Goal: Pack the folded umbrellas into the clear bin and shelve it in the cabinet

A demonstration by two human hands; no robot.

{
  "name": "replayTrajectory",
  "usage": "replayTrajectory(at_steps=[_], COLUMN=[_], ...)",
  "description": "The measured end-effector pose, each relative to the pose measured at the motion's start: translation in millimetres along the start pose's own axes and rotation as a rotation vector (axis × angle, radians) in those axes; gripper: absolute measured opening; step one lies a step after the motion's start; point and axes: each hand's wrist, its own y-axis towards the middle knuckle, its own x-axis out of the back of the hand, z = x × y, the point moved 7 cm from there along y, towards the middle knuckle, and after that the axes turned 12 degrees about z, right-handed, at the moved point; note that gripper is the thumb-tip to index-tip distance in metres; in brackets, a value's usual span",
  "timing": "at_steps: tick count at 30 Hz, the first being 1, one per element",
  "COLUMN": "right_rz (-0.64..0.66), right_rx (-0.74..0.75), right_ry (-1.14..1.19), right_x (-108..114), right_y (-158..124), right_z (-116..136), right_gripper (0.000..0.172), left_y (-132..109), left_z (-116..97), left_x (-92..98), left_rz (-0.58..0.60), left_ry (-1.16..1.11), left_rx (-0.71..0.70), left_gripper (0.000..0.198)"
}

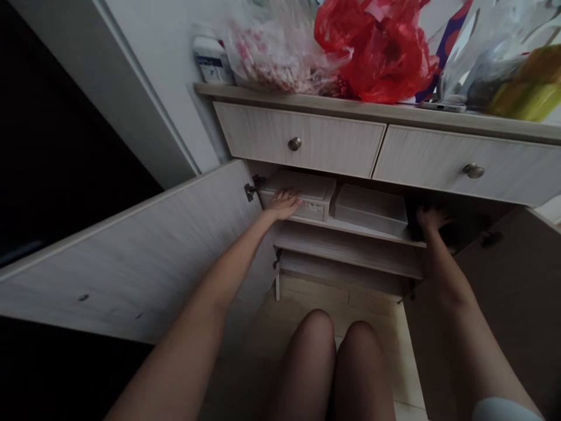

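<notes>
My left hand (284, 204) lies with its fingers spread on the front top edge of a pale lidded box (309, 183) on the cabinet's upper shelf. A small label shows on that box's front. Beside it stands a translucent plastic box (372, 209), touched by neither hand. At the shelf's right end my right hand (432, 217) reaches into shadow with its fingers apart, against or just above a black object (447, 231). Its kind is too dark to make out, and I see nothing gripped in either hand.
Both cabinet doors, left (144, 251) and right (495, 292), stand swung outward. Two knobbed drawers, left (258, 131) and right (429, 152), are closed above. On top are a red plastic bag (381, 52), a clear bag (280, 55) and a white bottle (213, 58).
</notes>
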Motion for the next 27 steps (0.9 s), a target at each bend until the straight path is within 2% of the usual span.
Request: replayTrajectory(at_steps=[1, 3, 5, 6, 8, 11, 19, 25, 27], right_rz=[-0.050, -0.066, 0.024, 0.067, 0.129, 0.169, 0.219, 0.250, 0.222], right_rx=[0.058, 0.309, 0.580, 0.645, 0.660, 0.611, 0.637, 0.650, 0.647], right_ry=[0.032, 0.029, -0.086, -0.158, -0.275, -0.329, -0.343, -0.332, -0.332], right_x=[4, 2, -11, -18, -30, -34, -35, -30, -25], right_y=[-9, -31, -58, -68, -80, -80, -67, -68, -75], right_z=[8, 37, 68, 77, 83, 80, 79, 80, 82], right_gripper=[0.063, 0.058, 0.052, 0.048, 0.042, 0.042, 0.043, 0.042, 0.042], left_y=[0, 0, 0, 0, 1, 2, 5, 4, 5], left_z=[0, 0, 0, 0, 1, 1, 1, -2, -3], left_x=[0.3, 0.2, 0.0, -0.1, -0.4, -0.4, 1.9, 7.7, 8.4], left_rz=[0.000, 0.007, 0.016, 0.022, 0.037, 0.050, 0.067, 0.088, 0.110], left_ry=[0.000, 0.005, 0.012, 0.013, 0.009, 0.008, 0.015, 0.015, 0.020], left_rx=[0.002, 0.008, 0.011, 0.014, 0.017, 0.034, 0.027, 0.015, 0.022], left_gripper=[0.070, 0.070, 0.071, 0.071, 0.071, 0.071, 0.070, 0.071, 0.071])
